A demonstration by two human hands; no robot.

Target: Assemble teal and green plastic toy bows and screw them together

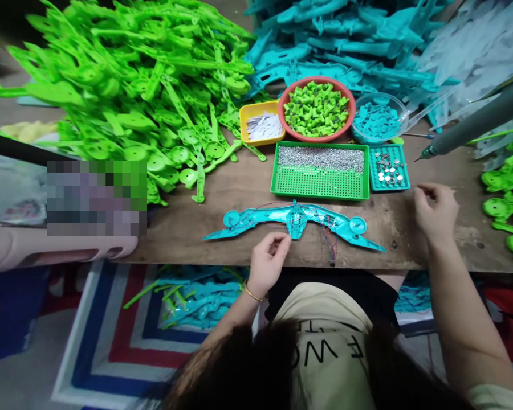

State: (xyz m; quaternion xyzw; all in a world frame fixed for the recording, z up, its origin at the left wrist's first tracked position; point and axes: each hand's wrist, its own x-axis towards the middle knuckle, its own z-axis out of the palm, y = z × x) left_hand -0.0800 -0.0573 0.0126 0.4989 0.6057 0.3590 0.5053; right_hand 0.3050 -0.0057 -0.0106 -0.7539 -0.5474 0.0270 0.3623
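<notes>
A turquoise bow-shaped plastic piece [277, 215] lies on the table in front of me, with thin red and dark wires [330, 239] running along it and hanging loose below its right wing. My left hand [268, 261] is closed in a pinch beside the lower edge of the piece's middle block. Whether the fingertips touch the block or hold anything small, I cannot tell. Off to the right, my right hand [438, 213] is closed too, thumb against curled fingers, just past a small teal tray [406, 171] with round metal parts. What it pinches, if anything, is hidden.
A green tray [320, 191] of tiny screws stands behind the bow piece. Beyond are a yellow tub [242, 128], a red bowl [284, 122] and a clear bowl [404, 117]. Green [154, 74] and turquoise parts [346, 34] pile up behind. A screwdriver-like tool [465, 125] slants in from the right.
</notes>
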